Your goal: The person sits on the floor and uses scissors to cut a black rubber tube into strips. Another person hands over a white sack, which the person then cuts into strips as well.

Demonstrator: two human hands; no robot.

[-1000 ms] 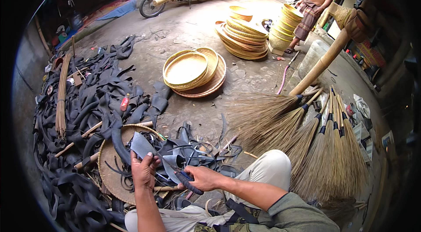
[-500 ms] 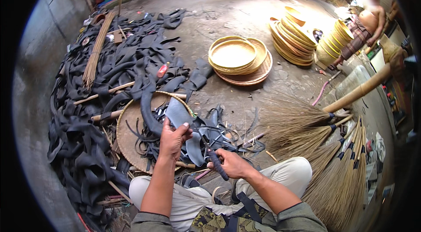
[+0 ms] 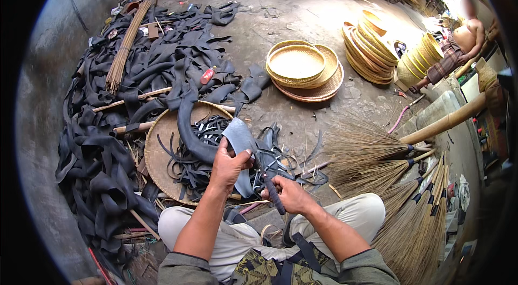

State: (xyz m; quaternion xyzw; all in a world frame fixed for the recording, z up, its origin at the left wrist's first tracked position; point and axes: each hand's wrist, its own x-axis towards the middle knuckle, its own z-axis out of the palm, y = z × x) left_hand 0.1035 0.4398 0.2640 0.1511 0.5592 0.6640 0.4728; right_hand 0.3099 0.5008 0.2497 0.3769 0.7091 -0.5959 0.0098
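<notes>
— What's changed since the half-second-old frame?

— My view has dropped and swung a little; the hands now sit lower in the picture. The left hand (image 3: 229, 163) has kept its hold on the flat grey strip of rubber inner tube (image 3: 240, 147), and the right hand (image 3: 288, 194) is still wrapped round the dark-handled knife (image 3: 271, 190).

— How are the fingers?

— On the left, thumb and fingers are clamped on the strip, holding it upright in front of the knees. On the right, the fingers are curled tight about the knife handle, its blade end meeting the strip's lower part; I can't see the edge itself.

— How far along does the work look?

— I'd judge early to middling. A tangle of thin black rubber strips (image 3: 194, 169) already lies on the round woven bamboo tray (image 3: 159, 145), just beyond the hands. But the big heap of uncut black inner tubes (image 3: 135, 80) on the far left looks barely dented.

— Anything else nearby?

— Straw brooms (image 3: 388, 177) lie to the right, stacked shallow woven baskets (image 3: 302, 66) farther off, and another person (image 3: 458, 47) sits at far right.
</notes>
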